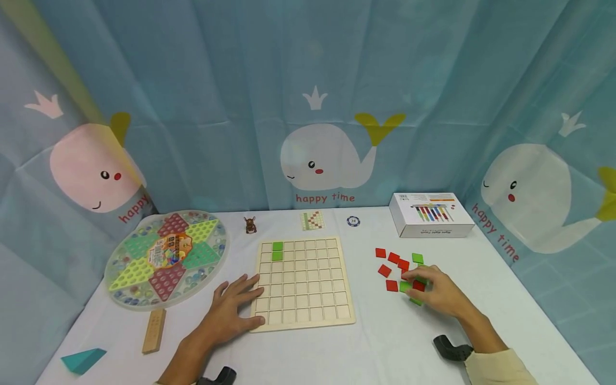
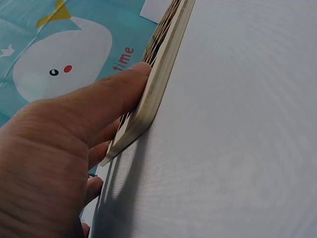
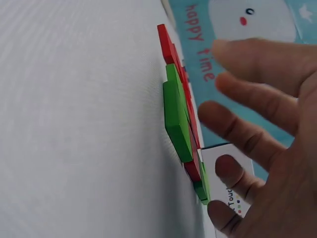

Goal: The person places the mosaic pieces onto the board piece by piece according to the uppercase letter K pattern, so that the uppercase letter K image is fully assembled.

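Observation:
A pale wooden grid board [image 1: 308, 291] lies on the white table, with two green tiles [image 1: 277, 251] in cells near its far left corner. My left hand [image 1: 228, 310] rests against the board's left edge, fingers spread; in the left wrist view its thumb [image 2: 111, 96] touches the rim near a corner. To the right of the board lie several loose red tiles [image 1: 384, 271] and green tiles [image 1: 417, 258]. Over these hovers my right hand [image 1: 443, 291], hiding part of the group. In the right wrist view its fingers [image 3: 237, 126] are bent and apart, with nothing between them.
A round Chinese checkers board [image 1: 137, 246] lies at the left, near a wooden block [image 1: 154, 331] and a teal wedge [image 1: 83, 361]. Along the back are a small brown figurine [image 1: 250, 225], a patterned card [image 1: 313, 220], a round chip [image 1: 353, 221] and a white box [image 1: 433, 216].

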The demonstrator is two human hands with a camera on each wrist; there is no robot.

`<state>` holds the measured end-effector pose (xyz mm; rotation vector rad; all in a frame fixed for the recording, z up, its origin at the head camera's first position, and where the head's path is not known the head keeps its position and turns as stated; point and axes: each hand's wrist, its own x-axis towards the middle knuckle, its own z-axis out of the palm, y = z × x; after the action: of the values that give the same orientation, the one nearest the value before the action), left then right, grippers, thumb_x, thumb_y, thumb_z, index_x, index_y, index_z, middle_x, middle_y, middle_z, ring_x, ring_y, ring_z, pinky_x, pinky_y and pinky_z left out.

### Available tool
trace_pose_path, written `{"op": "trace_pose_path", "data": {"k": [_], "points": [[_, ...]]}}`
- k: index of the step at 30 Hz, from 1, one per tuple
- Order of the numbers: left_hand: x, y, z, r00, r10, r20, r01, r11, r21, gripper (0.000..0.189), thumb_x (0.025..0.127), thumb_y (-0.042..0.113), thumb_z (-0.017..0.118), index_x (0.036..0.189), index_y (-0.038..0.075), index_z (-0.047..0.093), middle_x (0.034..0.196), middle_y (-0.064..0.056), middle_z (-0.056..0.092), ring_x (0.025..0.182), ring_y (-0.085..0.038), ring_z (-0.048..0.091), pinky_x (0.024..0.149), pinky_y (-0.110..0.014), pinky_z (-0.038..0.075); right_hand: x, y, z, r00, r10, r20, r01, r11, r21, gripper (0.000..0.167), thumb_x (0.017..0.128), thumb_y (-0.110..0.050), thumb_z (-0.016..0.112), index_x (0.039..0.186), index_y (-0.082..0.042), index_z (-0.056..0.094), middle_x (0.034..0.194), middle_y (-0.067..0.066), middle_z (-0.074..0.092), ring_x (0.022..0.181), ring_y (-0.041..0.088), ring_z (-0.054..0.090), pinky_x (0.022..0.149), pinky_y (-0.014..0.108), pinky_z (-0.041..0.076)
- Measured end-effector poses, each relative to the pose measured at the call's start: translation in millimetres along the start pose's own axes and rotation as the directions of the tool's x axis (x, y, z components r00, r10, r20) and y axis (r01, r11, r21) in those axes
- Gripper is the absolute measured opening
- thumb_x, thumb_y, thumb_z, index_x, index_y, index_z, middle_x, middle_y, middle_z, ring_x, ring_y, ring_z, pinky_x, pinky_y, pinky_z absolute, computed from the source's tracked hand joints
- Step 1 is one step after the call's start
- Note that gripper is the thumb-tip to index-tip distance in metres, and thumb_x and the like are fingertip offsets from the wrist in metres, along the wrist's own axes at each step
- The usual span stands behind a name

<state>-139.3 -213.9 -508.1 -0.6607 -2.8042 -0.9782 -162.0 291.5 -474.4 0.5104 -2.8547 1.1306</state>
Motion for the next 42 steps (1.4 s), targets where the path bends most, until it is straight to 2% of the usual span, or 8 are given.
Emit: {"op": "trace_pose_path", "data": {"k": [7,13,19,27,31,36,38,42], "points": [[-0.4,-0.5,-0.5,1.0,-0.006,-0.004,0.006,1.0,0.001,0.065,0.072,0.047,0.079,0.124,0.009,0.067,0.145,-0.005,0.046,0.137,-0.034,0.031,0.105,-0.061,0.008,-0.3,3.8,2.1,0.998,0.069,0.005,-0.069,0.996,-0.054,0.033,0.079,-0.015,0.08,0.111,-0.017,0.072,0.111,0.001,0.062,0.105,0.026,0.047,0.089,0.057,0.044],[-0.4,-1.3,0.4,1.0,0.008,-0.006,-0.008,1.0,0.004,0.065,0.073,0.048,0.078,0.124,0.009,0.067,0.144,-0.004,0.047,0.137,-0.035,0.031,0.104,-0.062,0.009,1.0,3.6,3.4,0.999,0.047,-0.016,-0.048,0.992,-0.119,0.035,0.077,-0.015,0.082,0.111,-0.015,0.072,0.11,0.002,0.065,0.103,0.026,0.047,0.085,0.051,0.045],[0.0,-1.1,1.5,1.0,0.01,-0.008,-0.01,1.0,0.005,0.065,0.074,0.049,0.077,0.124,0.009,0.067,0.144,-0.005,0.047,0.137,-0.035,0.032,0.104,-0.062,0.009,3.0,0.3,5.9,1.0,0.013,-0.026,-0.018,0.976,-0.216,0.027,0.074,-0.016,0.083,0.1,-0.014,0.075,0.111,0.008,0.063,0.103,0.03,0.049,0.081,0.051,0.039],[1.9,-1.6,2.1,1.0,0.01,-0.013,-0.01,1.0,0.008,0.064,0.072,0.048,0.079,0.123,0.01,0.068,0.144,-0.005,0.047,0.136,-0.035,0.032,0.104,-0.062,0.009,6.3,-5.5,9.9,0.998,0.046,-0.036,-0.053,0.965,-0.257,0.021,0.077,-0.013,0.08,0.097,-0.011,0.075,0.107,0.009,0.062,0.103,0.03,0.048,0.078,0.048,0.039],[2.0,-1.4,2.3,1.0,0.0,0.005,0.0,1.0,0.006,0.066,0.071,0.048,0.079,0.124,0.011,0.067,0.145,-0.004,0.046,0.137,-0.033,0.031,0.105,-0.061,0.008,3.4,-8.2,6.0,0.998,0.049,-0.046,-0.058,0.974,-0.218,0.023,0.08,-0.011,0.078,0.103,-0.011,0.073,0.108,0.008,0.062,0.104,0.03,0.049,0.084,0.053,0.045],[1.0,-0.8,2.3,1.0,-0.008,0.009,0.008,1.0,-0.001,0.066,0.071,0.047,0.079,0.124,0.01,0.067,0.145,-0.004,0.046,0.137,-0.034,0.031,0.105,-0.061,0.008,0.2,-18.2,-6.7,0.996,0.048,-0.073,-0.057,0.991,-0.117,0.028,0.084,-0.011,0.076,0.111,-0.011,0.07,0.101,0.002,0.062,0.096,0.027,0.054,0.083,0.055,0.047],[0.6,-0.2,1.7,1.0,-0.01,0.008,0.01,1.0,-0.001,0.066,0.071,0.047,0.079,0.124,0.01,0.067,0.145,-0.004,0.046,0.137,-0.033,0.031,0.105,-0.061,0.008,-0.2,-23.7,-12.3,0.996,0.028,-0.089,-0.038,0.993,-0.109,0.029,0.084,-0.01,0.076,0.112,-0.011,0.069,0.099,0.001,0.061,0.093,0.027,0.055,0.082,0.054,0.047],[0.1,-0.2,1.0,1.0,-0.006,0.002,0.006,1.0,0.001,0.066,0.071,0.047,0.079,0.124,0.009,0.067,0.145,-0.005,0.046,0.137,-0.034,0.031,0.105,-0.062,0.008,-0.2,-34.0,-21.1,0.987,-0.066,-0.149,0.045,0.989,-0.144,0.031,0.081,-0.007,0.077,0.111,-0.008,0.071,0.101,0.001,0.063,0.091,0.027,0.054,0.079,0.051,0.049]]}}
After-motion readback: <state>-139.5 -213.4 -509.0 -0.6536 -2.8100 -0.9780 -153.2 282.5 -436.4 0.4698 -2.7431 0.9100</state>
